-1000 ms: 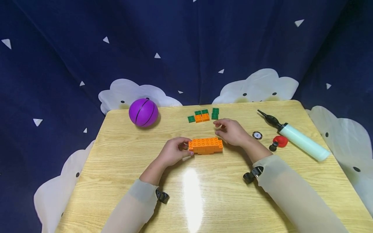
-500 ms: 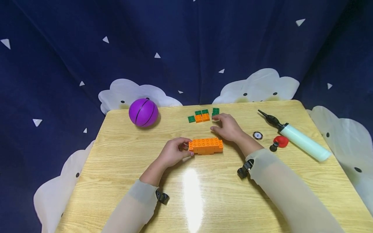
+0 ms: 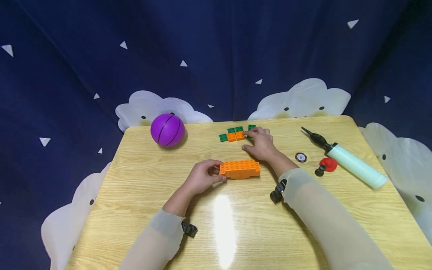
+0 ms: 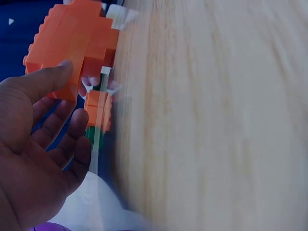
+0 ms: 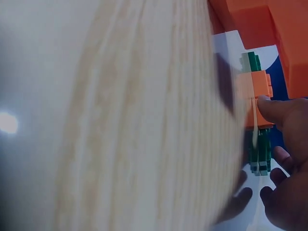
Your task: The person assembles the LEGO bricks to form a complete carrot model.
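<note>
An orange block built of toy bricks (image 3: 240, 169) stands mid-table, its studs upward. My left hand (image 3: 201, 176) pinches its left end; in the left wrist view the thumb (image 4: 45, 82) lies along its side. Farther back is a group of small bricks: two orange bricks, a left one (image 3: 231, 137) and a right one (image 3: 240, 135), with green bricks (image 3: 223, 137) around them. My right hand (image 3: 262, 144) reaches over the group's right side, index fingertip at the right orange brick, thumb apart from it. Whether the fingertip touches is unclear. The hand partly hides the green bricks (image 3: 251, 127) at right.
A purple ball (image 3: 167, 130) sits at the back left of the wooden table (image 3: 141, 210). To the right lie a poker chip (image 3: 301, 157), a red object (image 3: 328, 164) with a black piece (image 3: 320, 170), and a pale green hand pump (image 3: 356, 165). A dark blue curtain hangs behind.
My right hand has moved left and slightly away from me, from beside the right green bricks to the right orange brick. The left hand stays on the orange block.
</note>
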`<state>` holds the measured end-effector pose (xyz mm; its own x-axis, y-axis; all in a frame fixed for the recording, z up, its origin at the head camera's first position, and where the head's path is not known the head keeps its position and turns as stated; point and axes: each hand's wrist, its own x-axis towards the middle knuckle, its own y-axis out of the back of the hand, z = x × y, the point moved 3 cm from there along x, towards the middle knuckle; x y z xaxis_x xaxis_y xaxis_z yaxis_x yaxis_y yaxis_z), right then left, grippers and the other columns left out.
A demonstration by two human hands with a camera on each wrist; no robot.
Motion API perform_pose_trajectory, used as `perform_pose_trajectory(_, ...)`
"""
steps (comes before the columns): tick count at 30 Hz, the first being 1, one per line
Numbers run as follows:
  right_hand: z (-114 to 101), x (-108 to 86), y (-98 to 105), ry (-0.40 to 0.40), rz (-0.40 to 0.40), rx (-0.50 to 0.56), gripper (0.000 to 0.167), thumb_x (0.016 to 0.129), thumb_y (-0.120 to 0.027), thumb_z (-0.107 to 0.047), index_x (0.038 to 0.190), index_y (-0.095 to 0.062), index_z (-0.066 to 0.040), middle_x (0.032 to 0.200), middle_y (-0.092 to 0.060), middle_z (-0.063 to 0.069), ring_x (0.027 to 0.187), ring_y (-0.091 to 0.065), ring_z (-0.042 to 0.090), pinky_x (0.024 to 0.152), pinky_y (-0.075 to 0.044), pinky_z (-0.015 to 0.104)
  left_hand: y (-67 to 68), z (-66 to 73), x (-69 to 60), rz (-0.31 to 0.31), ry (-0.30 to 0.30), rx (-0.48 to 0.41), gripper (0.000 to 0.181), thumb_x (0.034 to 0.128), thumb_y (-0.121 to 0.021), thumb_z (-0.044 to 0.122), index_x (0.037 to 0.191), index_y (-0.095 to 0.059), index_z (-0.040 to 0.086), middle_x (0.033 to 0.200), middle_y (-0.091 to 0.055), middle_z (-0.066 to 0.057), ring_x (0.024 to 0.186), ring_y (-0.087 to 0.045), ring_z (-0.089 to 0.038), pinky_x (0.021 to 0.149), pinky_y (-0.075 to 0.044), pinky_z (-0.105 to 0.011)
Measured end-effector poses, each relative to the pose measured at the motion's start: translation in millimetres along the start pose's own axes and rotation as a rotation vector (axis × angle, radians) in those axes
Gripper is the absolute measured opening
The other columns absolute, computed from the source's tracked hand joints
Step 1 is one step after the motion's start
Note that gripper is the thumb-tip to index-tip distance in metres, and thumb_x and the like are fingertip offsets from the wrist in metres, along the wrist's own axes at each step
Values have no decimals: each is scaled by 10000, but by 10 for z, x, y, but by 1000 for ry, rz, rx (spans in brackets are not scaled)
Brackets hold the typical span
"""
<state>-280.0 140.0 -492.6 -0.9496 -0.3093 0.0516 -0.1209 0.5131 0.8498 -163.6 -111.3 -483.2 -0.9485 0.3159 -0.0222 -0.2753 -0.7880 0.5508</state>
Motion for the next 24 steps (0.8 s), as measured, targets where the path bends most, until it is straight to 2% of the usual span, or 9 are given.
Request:
perform_pose_trajectory(4,-4,20,-20,-12,5,-23,532,961,-750,-353,1451,-614,-196,1483,-445,154,1326,-326,429,1036,-272,604,-7,12,5,-1,-20,-7,428,845,-885,182,1242,-732,136,1070,-702,13,979,-678,-227,875,-563,-395)
perform_pose_trajectory(8,-16,21,-12,-9,23,-12,411,976,-736,-331,1356,-686,-182,1462,-472,140,1334,-322,423,1034,-272,600,-5,14,4,-5,-25,4,427,850,-882,193,1245,-730,139,1053,-696,23,977,-675,-223,866,-562,-390)
perform_pose_trajectory(17,-18,-81,32,74,61,17,245,939,-789,-288,1129,-796,-135,1402,-608,109,1318,-413,402,1041,-307,610,-7,16,-4,3,-10,29,435,849,-883,203,1250,-728,139,1048,-692,39,973,-660,-198,860,-551,-363)
perform_pose_trajectory(24,9,-192,62,101,35,66,170,930,-801,-215,1053,-792,-98,1335,-687,86,1282,-522,345,1127,-355,512,-13,12,0,1,-13,25,439,850,-880,198,1256,-726,134,1056,-696,34,977,-663,-202,862,-549,-358)
